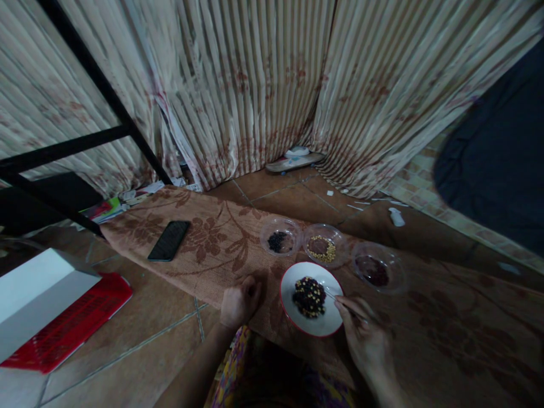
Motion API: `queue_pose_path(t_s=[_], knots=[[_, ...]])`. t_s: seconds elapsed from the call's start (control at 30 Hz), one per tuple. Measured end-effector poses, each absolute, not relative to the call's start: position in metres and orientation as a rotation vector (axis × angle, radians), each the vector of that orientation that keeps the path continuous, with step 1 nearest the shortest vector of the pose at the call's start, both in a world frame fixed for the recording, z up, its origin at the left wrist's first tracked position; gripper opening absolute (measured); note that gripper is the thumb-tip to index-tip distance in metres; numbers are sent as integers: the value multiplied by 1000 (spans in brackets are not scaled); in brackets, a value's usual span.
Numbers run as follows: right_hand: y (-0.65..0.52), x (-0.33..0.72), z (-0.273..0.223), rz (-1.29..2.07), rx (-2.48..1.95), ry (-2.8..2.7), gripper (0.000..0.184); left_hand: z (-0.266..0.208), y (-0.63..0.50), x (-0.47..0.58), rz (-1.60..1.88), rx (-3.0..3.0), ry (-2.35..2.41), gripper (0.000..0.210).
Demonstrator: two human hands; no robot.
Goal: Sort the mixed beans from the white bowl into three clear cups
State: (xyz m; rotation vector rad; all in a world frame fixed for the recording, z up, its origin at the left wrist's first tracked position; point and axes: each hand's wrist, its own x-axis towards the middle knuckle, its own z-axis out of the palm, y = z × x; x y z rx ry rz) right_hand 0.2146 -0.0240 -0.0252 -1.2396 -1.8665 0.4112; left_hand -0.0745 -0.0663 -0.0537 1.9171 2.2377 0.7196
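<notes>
My right hand (363, 334) pinches a thin metal utensil (346, 306), whose tip reaches into a white bowl (293, 323) with a red rim. Dark and yellow mixed beans (309, 297) lie heaped in that bowl. To its left my left hand (241, 300) rests on the cloth, fingers curled into a loose fist, with nothing visible in it. Three clear plastic bowls stand in a row beyond. The left bowl (291, 226) has black beans (277, 242), the middle bowl (338, 241) yellow beans (322, 249), and the right bowl (395, 277) dark red beans (377, 273).
A black phone (169, 241) lies on the patterned brown cloth (212, 255) at the left. On the floor stand a red basket (80, 320) and a white box (46, 289). Striped curtains (255, 85) hang behind, and a black metal frame (102, 85) rises at left.
</notes>
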Motion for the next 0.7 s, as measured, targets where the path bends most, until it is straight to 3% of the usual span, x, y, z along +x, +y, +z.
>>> queue_pose_path(t_s=[0.3, 0.7], knots=[[-24, 216, -25, 381, -1205, -1836, 20, -54, -67, -74, 713, 1902, 2228, 29], [27, 202, 13, 423, -1287, -1509, 27, -53, -67, -75, 697, 1906, 2231, 29]])
